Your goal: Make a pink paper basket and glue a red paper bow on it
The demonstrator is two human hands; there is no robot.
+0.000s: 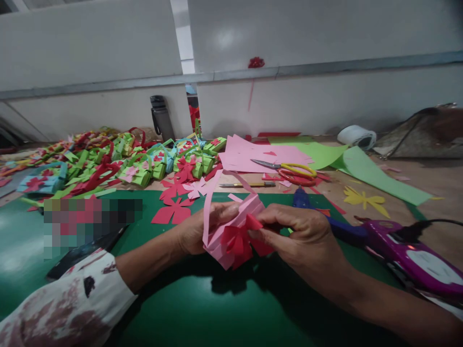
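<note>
My left hand [202,229] is closed around a small pink paper basket [217,241] with a thin strip handle, tilted above the green mat [173,308]. With thumb and fingers pinched, my right hand [296,236] grips a petal of a red paper flower [238,243]. That flower lies against the front of the basket; whether it is stuck there I cannot tell. Just left of the basket, a cut red flower [172,212] and a pink flower [195,188] rest at the mat's far edge.
A purple glue gun [408,250] lies at the right. Yellow-handled scissors [296,169] sit on pink paper sheets [238,152], with a cutter knife [249,184] nearer me. Finished paper baskets [144,173] are heaped at the left, near a dark bottle [162,118] by the wall.
</note>
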